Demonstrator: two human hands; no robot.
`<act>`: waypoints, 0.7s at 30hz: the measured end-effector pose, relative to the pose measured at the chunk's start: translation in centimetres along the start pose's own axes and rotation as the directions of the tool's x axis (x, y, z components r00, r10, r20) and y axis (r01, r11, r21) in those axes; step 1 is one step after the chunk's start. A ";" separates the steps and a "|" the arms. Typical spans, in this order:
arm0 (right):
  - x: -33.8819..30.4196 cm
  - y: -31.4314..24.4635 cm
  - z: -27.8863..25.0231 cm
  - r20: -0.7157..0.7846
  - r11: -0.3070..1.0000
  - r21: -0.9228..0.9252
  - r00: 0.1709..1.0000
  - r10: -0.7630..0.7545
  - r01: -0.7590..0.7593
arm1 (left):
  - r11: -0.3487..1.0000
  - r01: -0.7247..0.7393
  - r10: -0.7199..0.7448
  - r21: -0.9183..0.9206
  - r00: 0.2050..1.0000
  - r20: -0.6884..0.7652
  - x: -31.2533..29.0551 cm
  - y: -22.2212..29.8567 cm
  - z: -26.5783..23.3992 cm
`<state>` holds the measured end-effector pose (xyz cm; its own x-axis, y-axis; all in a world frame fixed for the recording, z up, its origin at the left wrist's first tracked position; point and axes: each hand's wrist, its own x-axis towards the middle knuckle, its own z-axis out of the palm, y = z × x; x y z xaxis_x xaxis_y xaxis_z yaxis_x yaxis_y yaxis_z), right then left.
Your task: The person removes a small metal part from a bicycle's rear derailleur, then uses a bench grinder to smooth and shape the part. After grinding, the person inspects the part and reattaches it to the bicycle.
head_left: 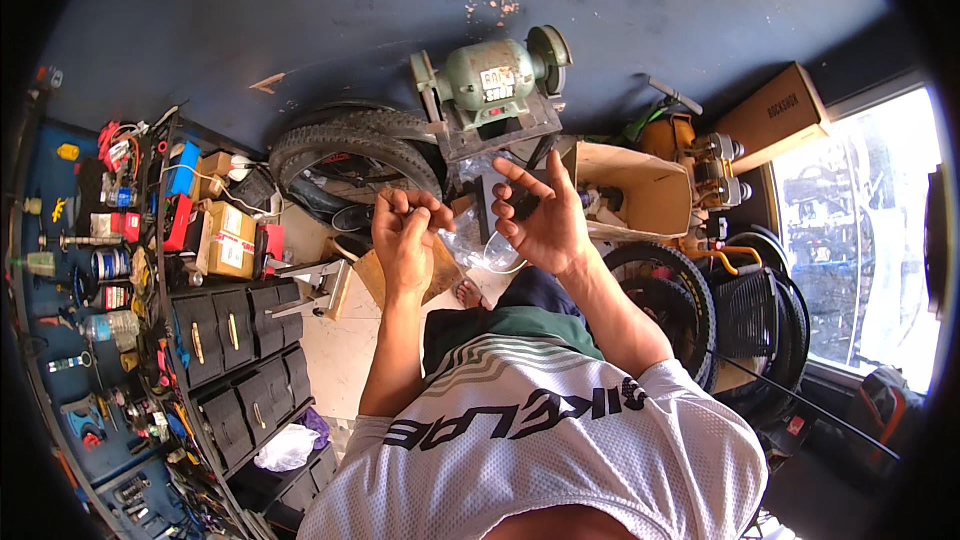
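Note:
My left hand point(405, 240) is raised in front of me, fingers curled in and thumb pressed against them. Anything pinched there is too small to make out. Beside it, to the right, my right hand point(548, 222) is turned palm up with its fingers apart and nothing in it. Beyond both hands a green bench grinder point(490, 80) with a wheel at each end sits on a metal stand point(500, 137). Clear plastic wrapping point(482, 245) shows below, between my hands.
Bicycle tires point(345, 155) lean against the blue wall at left of the grinder. An open cardboard box point(640, 198) stands to its right, above more bicycle wheels point(660, 290). Along the left run black storage bins point(215, 335), shelved boxes point(232, 240) and a tool board point(75, 340).

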<state>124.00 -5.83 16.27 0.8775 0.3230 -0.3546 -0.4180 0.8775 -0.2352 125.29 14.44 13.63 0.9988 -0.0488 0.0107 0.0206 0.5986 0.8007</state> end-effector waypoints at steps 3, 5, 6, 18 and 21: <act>0.1 -1.1 -0.9 0.042 0.999 0.035 0.998 -0.041 0.040 | 0.991 0.114 -0.113 0.073 0.993 -0.014 0.0 -0.7 1.2; 0.4 -1.8 -1.3 0.032 0.995 0.038 0.995 -0.092 0.090 | 0.974 0.188 -0.190 0.124 0.982 0.004 0.1 -1.1 2.5; 0.5 -2.2 -1.4 0.023 0.995 0.035 0.995 -0.097 0.096 | 0.971 0.178 -0.184 0.161 0.983 0.021 0.2 -1.8 3.0; 2.5 -8.3 -3.6 -0.052 0.959 -0.183 0.972 -0.228 0.215 | 0.820 0.301 -0.371 0.487 0.927 0.050 4.9 -8.5 10.9; 3.1 -10.3 -5.0 -0.012 0.854 -0.462 0.962 -0.275 0.238 | 0.843 0.438 -0.464 0.313 0.886 0.013 6.2 -11.2 11.7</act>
<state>129.80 -15.63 13.06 0.9556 0.0654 -0.2872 -0.2568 0.6624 -0.7038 130.72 -1.96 11.76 0.8743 -0.3314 -0.3548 0.4401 0.2327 0.8673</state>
